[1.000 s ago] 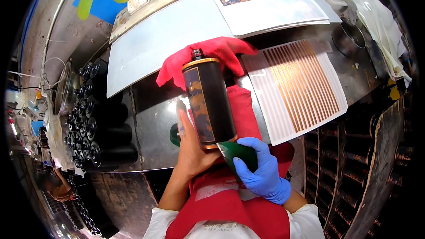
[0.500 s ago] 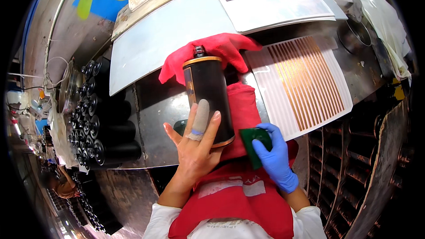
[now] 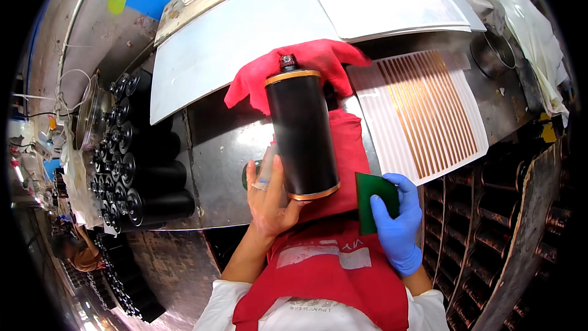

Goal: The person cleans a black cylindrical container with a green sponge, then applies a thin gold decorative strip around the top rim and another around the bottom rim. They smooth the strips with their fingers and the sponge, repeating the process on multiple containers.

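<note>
- Over the table point(image 3: 226, 153), near its front edge, the black bottle point(image 3: 303, 135) points its neck away from the person; gold bands ring its shoulder and base.
- The left hand point(image 3: 267, 205), bare but for a wrapped finger, is at the bottle's lower left, fingers extended, thumb by the base; whether it grips or merely touches cannot be told.
- The right hand point(image 3: 398, 227), in a blue glove, grips a green sheet point(image 3: 373, 202) between thumb and fingers, apart from the bottle, to its lower right.
- A red cloth point(image 3: 248, 86) lies bunched around the bottle's neck end; a red pad point(image 3: 352, 147) shows along its right side.
- Right of these lies a striped sheet point(image 3: 429, 110), white with gold lines.
- Farther back are a pale board point(image 3: 245, 37) and a printed sheet point(image 3: 392, 6).
- A metal cup point(image 3: 493, 52) is near the striped sheet's far right corner.
- At the left, more black bottles point(image 3: 156, 171) lie stacked on their sides.
</note>
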{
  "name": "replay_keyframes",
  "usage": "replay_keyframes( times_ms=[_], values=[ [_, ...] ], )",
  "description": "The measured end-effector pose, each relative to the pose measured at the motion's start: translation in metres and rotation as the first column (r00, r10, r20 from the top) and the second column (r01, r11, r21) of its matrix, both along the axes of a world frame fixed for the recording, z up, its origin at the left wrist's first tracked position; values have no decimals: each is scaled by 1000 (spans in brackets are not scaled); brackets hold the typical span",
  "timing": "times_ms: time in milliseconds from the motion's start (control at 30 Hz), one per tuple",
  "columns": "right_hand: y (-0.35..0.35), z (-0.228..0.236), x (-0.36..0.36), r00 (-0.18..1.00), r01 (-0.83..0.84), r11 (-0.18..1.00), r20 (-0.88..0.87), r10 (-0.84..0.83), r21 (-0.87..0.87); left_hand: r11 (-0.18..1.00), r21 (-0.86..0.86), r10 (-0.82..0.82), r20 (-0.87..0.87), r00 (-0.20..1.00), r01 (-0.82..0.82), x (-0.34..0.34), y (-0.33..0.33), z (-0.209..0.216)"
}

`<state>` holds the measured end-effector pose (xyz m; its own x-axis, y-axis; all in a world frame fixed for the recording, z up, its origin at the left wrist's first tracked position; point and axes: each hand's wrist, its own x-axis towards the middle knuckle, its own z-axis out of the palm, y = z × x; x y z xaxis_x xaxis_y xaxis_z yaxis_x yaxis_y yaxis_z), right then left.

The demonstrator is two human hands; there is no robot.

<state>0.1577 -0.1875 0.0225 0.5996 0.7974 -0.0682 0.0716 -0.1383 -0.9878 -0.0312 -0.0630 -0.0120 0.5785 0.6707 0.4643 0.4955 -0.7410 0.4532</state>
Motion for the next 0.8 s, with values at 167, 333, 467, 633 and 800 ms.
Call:
replay_keyframes(
  times_ms=[167,333,467,633,800],
  values=[
    [17,22,-24,921,-318,948,242,304,18,992,-123,22,-50,999,-28,17,-4,31],
    [5,-6,9,990,40,991,-131,-57,-127,993,-79,-96,-144,985,85,44,5,46],
    [12,16,-11,980,-199,977,41,196,76,994,-61,-98,-111,989,92,36,6,37],
    [14,-23,9,959,-43,988,-282,0,-145,995,-79,-68,-143,987,58,25,3,32],
    [16,11,-5,991,-135,982,20,134,132,992,-67,-106,-48,993,103,21,7,16]
  ],
)
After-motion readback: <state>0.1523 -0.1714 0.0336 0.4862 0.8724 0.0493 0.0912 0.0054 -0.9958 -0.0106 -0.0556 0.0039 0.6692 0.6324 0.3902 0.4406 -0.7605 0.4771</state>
